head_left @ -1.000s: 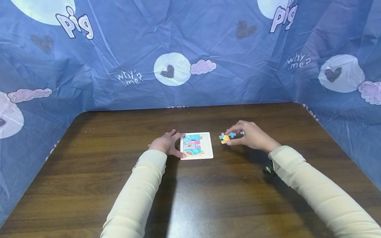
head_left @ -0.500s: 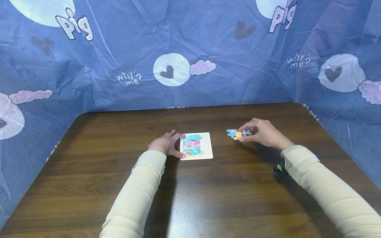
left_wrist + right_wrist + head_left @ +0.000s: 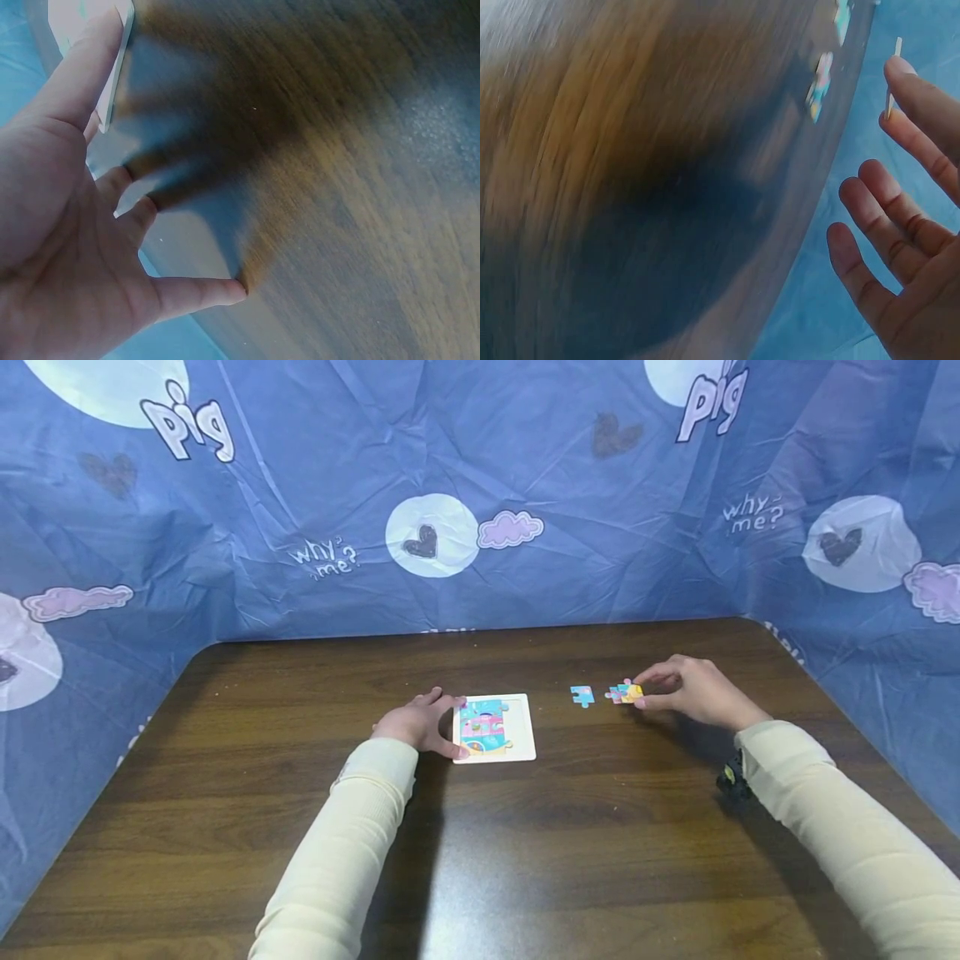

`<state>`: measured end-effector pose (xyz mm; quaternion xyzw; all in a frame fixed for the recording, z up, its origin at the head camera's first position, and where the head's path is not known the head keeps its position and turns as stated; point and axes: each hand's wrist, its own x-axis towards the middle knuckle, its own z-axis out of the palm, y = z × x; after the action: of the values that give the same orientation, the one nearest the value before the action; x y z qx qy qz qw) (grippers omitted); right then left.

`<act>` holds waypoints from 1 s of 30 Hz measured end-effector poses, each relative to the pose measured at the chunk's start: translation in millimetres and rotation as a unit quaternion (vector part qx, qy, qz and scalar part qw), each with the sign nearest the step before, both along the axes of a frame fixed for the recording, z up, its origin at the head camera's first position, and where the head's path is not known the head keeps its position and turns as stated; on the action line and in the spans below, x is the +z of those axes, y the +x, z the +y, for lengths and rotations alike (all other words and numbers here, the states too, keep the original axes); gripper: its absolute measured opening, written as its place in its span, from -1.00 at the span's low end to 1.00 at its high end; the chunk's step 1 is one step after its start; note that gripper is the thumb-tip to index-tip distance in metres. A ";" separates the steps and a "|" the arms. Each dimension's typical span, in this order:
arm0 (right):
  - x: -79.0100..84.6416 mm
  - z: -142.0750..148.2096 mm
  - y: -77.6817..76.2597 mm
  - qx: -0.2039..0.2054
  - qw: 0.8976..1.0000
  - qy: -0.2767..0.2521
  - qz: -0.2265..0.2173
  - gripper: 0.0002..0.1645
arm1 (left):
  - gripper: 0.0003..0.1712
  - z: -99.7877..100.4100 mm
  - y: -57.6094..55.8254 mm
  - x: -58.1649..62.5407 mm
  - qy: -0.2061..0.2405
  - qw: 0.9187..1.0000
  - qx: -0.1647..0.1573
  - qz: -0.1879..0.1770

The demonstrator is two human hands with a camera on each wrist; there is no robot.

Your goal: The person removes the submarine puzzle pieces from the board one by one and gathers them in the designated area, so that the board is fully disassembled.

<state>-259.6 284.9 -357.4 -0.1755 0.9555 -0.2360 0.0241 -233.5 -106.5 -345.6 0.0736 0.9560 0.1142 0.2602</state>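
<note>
A white-framed puzzle tray (image 3: pixel 522 735) lies on the table, its left part filled with blue and pink puzzle pieces (image 3: pixel 483 727). My left hand (image 3: pixel 416 724) rests at the tray's left edge, thumb and forefinger at its two left corners. In the left wrist view the thumb lies straight across the tray's rim and the other fingers are spread. To the right, my right hand (image 3: pixel 701 695) pinches a yellow puzzle piece (image 3: pixel 637 692) between thumb and forefinger, seen edge-on above the table in the right wrist view. Behind it lies a pink-and-blue loose piece (image 3: pixel 618 695), partly covered.
Another loose blue piece (image 3: pixel 582 696) lies between the tray and the right hand. The brown wooden table (image 3: pixel 480 860) is bordered at the back and sides by a blue printed cloth (image 3: pixel 322 468). A dark object (image 3: pixel 733 777) hangs under the right cuff.
My right hand has moved right with the yellow piece, away from the tray and past the loose blue piece, uncovering it and much of the other one. The left hand and tray stay put.
</note>
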 end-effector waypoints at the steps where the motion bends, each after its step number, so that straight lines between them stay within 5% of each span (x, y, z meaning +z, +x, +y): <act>1: -0.5 2.5 -1.2 -0.003 1.000 0.002 -0.002 -0.54 | 0.02 0.0 -0.2 0.0 0.000 1.000 -0.001 0.001; 14: -7.4 27.9 -13.3 -0.017 0.998 0.053 -0.004 -0.52 | 0.05 -0.4 -3.7 -3.0 0.006 1.000 -0.005 0.003; 30: -15.7 26.2 -24.3 -0.031 0.993 0.103 -0.042 -0.53 | 0.06 -0.1 -3.4 -3.3 0.004 1.000 -0.006 -0.002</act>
<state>-283.9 311.1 -373.1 -0.1319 0.9779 -0.1442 0.0744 -236.9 -106.5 -349.0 0.0802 0.9546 0.1161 0.2625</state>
